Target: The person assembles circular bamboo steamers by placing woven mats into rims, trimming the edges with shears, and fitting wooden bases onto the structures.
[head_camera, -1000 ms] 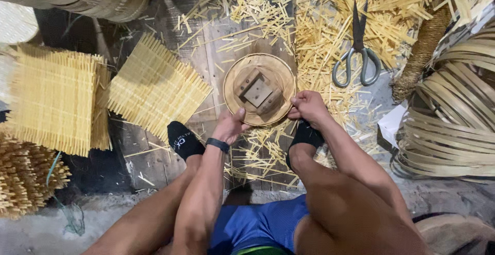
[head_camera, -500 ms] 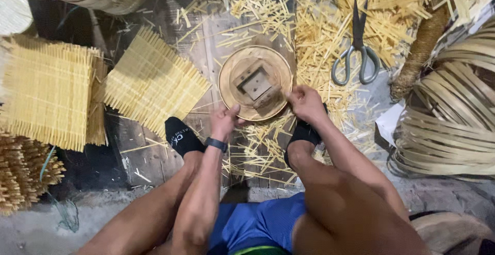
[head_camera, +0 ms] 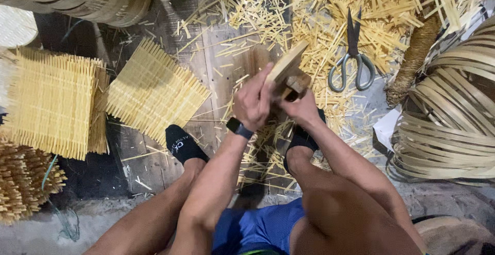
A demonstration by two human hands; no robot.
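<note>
Two hands are engaged on one wooden mould (head_camera: 286, 72), a round board with a small block fixed to its face, held tilted on edge above the plank floor (head_camera: 227, 74). Left hand (head_camera: 253, 102) is clenched around the near edge of the mould, fingers wrapped over it; a dark wristband (head_camera: 239, 128) sits on that wrist. Right hand (head_camera: 298, 108) grasps the mould from below, just beside the block, touching the left hand. Both feet in black socks (head_camera: 182, 143) rest on the floor either side of the forearms.

Surroundings: scissors (head_camera: 352, 58) with grey handles lie shut on a litter of cut bamboo splints (head_camera: 392, 7), to the right of the mould and apart from it. One square woven bamboo mat (head_camera: 154, 91) lies left of the hands; a stack of similar mats (head_camera: 49, 103) sits further left. Coiled bamboo strips (head_camera: 454, 126) are heaped at the right edge.
</note>
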